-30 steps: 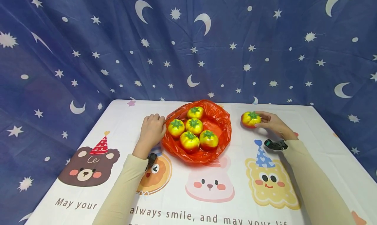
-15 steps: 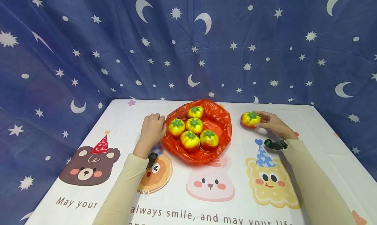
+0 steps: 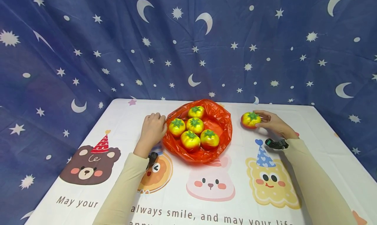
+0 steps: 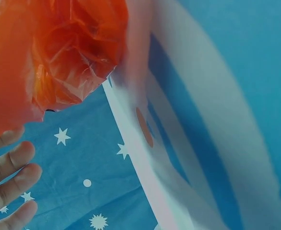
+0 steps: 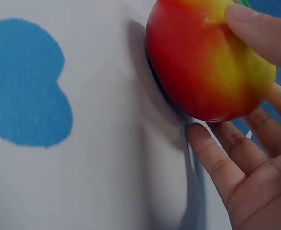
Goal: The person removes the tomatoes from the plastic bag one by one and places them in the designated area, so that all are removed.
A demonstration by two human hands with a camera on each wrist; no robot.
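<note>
Right of the red bag (image 3: 226, 130), your right hand (image 3: 272, 124) is pinching a fruit (image 3: 250, 121); your left hand (image 3: 153, 128), grip unclear, is touching the bag's left rim.

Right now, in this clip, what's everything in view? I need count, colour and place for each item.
Tablecloth: 1, white with cartoon prints and lettering, under the bag
Bag: 1, red, open, far middle of the tablecloth
Tomatoes in bag: 5, yellow-red with green tops
Lone tomato: 1, same colours, right of the bag
Backdrop: 1, blue with white stars and moons, behind
Wrist devices: 2, black, one per wrist
Sleeves: 2, beige, both forearms
Left hand: 1, bare, at the bag's left edge
Right hand: 1, bare, gripping the lone tomato
</note>
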